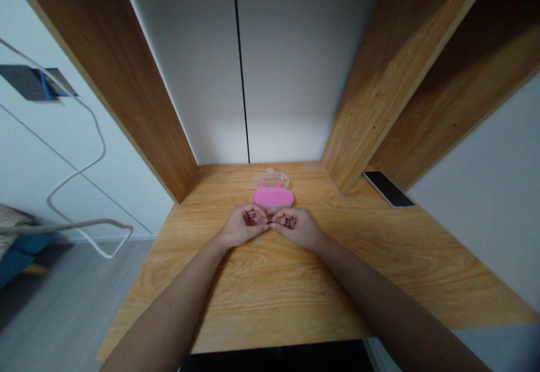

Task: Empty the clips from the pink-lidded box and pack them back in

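My left hand [243, 225] and my right hand [298, 228] meet above the wooden desk, each closed in a pinch. Between their fingertips is a small dark object [270, 223], too small to identify, which both hands hold. Just beyond the fingers lies an oval case with a pink panel [273, 197] and a clear lid [270, 180] swung open toward the back. The hands hide part of the case's near edge.
A phone [388, 189] with a dark screen lies at the right, beside an upright wooden panel [375, 96]. Another wooden panel [126, 85] stands on the left. A white cable [101, 135] hangs left of the desk [270, 299]. Something black shows below its front edge.
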`<control>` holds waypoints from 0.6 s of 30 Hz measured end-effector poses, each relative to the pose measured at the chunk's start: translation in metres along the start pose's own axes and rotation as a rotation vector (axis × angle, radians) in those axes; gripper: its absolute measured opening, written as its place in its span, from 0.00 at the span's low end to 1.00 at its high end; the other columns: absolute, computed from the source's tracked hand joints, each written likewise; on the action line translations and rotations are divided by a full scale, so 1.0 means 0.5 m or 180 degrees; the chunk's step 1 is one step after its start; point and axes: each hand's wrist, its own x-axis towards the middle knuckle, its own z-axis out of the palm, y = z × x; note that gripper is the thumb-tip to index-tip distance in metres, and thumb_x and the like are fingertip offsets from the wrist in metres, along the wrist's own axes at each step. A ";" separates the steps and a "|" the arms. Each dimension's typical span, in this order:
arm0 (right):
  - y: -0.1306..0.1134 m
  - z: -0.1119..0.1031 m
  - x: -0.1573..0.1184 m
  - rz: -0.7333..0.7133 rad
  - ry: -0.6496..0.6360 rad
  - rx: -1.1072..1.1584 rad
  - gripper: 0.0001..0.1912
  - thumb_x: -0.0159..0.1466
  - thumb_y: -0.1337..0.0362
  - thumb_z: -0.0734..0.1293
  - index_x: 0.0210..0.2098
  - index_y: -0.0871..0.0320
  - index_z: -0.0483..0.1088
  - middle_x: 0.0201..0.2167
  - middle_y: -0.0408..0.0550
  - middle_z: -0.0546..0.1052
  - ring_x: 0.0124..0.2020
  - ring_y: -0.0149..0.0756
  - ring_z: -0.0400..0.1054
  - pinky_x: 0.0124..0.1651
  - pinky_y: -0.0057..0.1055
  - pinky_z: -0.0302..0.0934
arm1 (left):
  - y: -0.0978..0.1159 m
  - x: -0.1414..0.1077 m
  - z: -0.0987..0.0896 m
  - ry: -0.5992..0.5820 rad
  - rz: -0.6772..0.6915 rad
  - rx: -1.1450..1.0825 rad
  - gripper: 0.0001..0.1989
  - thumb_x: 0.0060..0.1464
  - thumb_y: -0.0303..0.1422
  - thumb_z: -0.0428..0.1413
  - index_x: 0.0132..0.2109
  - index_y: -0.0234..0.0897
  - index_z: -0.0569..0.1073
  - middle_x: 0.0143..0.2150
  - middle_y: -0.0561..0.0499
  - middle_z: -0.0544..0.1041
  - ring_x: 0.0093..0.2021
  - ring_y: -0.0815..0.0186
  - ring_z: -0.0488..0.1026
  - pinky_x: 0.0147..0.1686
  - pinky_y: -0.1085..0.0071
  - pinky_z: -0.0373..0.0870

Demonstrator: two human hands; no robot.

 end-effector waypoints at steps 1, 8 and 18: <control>-0.001 -0.001 0.000 -0.0041 0.0045 -0.0026 0.10 0.59 0.58 0.71 0.32 0.59 0.76 0.18 0.38 0.66 0.18 0.25 0.55 0.21 0.24 0.48 | 0.001 0.000 0.000 0.0003 0.0006 0.0005 0.14 0.46 0.33 0.70 0.35 0.32 0.74 0.33 0.49 0.78 0.31 0.72 0.72 0.36 0.74 0.69; -0.019 -0.029 0.010 -0.0309 0.1366 -0.0576 0.10 0.61 0.59 0.69 0.32 0.60 0.76 0.18 0.39 0.68 0.18 0.26 0.56 0.22 0.25 0.50 | 0.009 0.004 -0.009 0.0505 0.0361 0.0157 0.09 0.47 0.32 0.67 0.33 0.33 0.75 0.29 0.51 0.76 0.29 0.71 0.70 0.32 0.74 0.65; -0.002 -0.055 0.023 0.0170 0.1556 -0.1335 0.11 0.61 0.59 0.67 0.31 0.58 0.79 0.16 0.38 0.65 0.19 0.29 0.58 0.25 0.27 0.52 | 0.014 0.010 -0.020 0.1267 0.0382 0.0406 0.05 0.43 0.30 0.60 0.31 0.35 0.74 0.25 0.54 0.72 0.25 0.71 0.65 0.28 0.75 0.60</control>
